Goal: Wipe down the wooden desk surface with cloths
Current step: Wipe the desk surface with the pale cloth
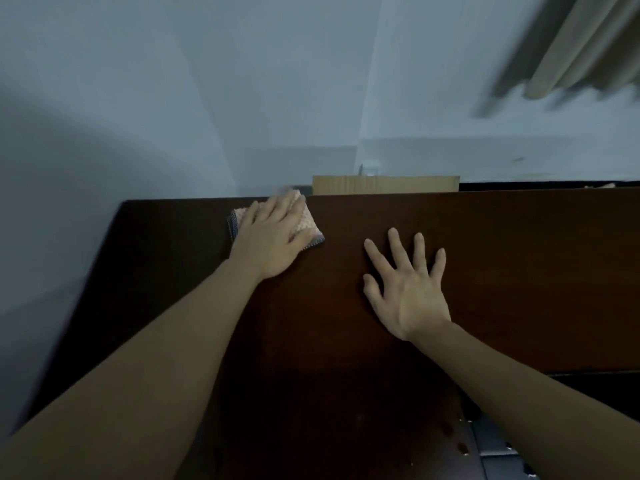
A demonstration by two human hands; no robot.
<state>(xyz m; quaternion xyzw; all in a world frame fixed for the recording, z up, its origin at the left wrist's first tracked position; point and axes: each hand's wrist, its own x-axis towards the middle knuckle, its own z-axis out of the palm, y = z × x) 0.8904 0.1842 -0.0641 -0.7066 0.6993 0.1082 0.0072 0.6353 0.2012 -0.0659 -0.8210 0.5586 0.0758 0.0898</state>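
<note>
The dark brown wooden desk [502, 271] fills the lower half of the head view. A folded pink cloth with a dark edge [310, 225] lies on it near the far edge, left of centre. My left hand [273, 237] presses flat on the cloth with straight fingers and covers most of it. My right hand [408, 289] lies flat on the bare wood to the right of the cloth, fingers spread, holding nothing.
A pale wall rises behind and to the left of the desk. A light wooden board [384, 184] stands behind the far edge. Beige curtain folds [581, 46] hang at the top right. Tiled floor [502, 455] shows past the desk's lower right edge.
</note>
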